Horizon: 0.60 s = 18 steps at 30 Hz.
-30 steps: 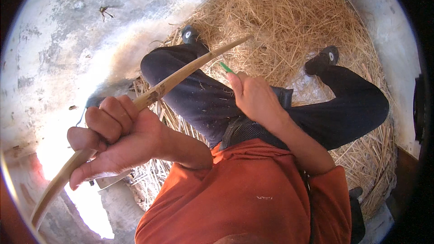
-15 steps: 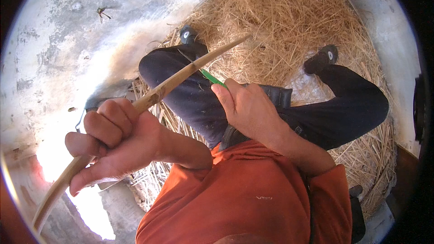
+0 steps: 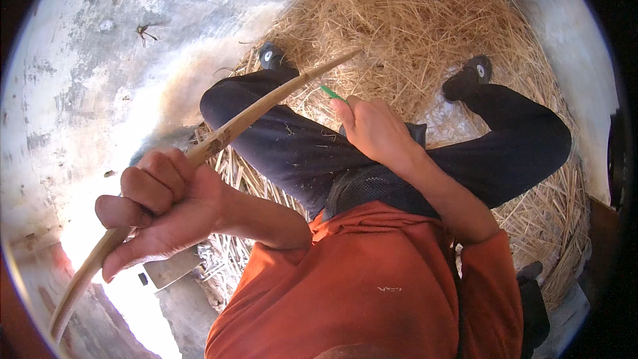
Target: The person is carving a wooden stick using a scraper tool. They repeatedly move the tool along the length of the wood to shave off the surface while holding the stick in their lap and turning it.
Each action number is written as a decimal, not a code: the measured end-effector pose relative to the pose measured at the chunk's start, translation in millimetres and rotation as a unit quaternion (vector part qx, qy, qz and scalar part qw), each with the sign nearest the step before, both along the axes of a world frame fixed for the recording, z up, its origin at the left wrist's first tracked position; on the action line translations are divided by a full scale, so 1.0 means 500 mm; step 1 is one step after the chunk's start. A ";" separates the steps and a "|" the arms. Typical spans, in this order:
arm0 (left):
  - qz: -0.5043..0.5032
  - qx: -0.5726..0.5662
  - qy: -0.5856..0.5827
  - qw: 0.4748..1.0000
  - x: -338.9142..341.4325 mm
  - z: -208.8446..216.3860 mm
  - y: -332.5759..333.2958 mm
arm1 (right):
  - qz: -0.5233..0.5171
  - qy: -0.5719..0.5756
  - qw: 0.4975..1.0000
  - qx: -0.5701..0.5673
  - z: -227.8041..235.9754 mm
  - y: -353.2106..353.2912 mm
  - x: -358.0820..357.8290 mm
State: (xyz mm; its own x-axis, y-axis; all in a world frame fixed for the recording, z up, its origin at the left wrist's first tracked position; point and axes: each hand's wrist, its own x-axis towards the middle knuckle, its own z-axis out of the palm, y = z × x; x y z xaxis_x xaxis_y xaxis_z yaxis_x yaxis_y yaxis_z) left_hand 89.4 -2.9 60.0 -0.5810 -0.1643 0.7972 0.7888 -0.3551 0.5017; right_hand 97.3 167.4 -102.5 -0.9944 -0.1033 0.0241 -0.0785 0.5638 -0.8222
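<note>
My left hand (image 3: 169,203) is closed round a long, pale, slightly curved wooden stick (image 3: 269,98). The stick slants up to the right and tapers to a point over the straw. Dark marks show on its wood just beyond my fingers. My right hand (image 3: 380,127) is closed on a green-handled knife (image 3: 331,92), below and to the right of the stick's tapered part. Only a short green piece sticks out past the thumb; I cannot make out the blade, nor whether it touches the stick.
Loose dry straw (image 3: 412,6) covers the floor between and beyond my legs. Small shavings lie on my dark trousers (image 3: 286,133). A pale, stained wall (image 3: 86,60) rises at the left, another (image 3: 558,20) at the right. Bright light falls at lower left.
My right hand has moved up and slightly right with the knife. The blade that showed across the stick is no longer visible there. My left hand still grips the stick in nearly the same place.
</note>
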 end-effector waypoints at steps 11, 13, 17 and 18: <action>0.021 -0.002 0.016 1.000 0.003 -0.006 0.015 | 0.001 -0.090 0.995 0.037 -0.016 0.025 -0.012; -0.002 -0.013 0.018 1.000 -0.001 -0.006 0.015 | -0.001 -0.074 0.997 0.018 -0.011 0.018 -0.005; -0.029 -0.011 0.016 0.999 -0.011 -0.004 0.005 | -0.012 -0.052 0.997 0.056 -0.143 0.024 -0.032; -0.016 -0.007 0.014 1.000 -0.004 -0.001 -0.003 | 0.000 -0.054 0.995 0.082 -0.176 0.032 -0.048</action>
State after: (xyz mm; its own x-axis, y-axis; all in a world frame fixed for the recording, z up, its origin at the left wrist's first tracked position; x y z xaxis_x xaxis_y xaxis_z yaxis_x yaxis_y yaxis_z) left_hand 87.4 -4.2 59.7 -0.5628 -0.1336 0.8157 0.7910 -0.3736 0.4846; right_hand 73.3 183.6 -190.4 -0.9901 -0.0974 -0.1011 0.0058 0.6912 -0.7226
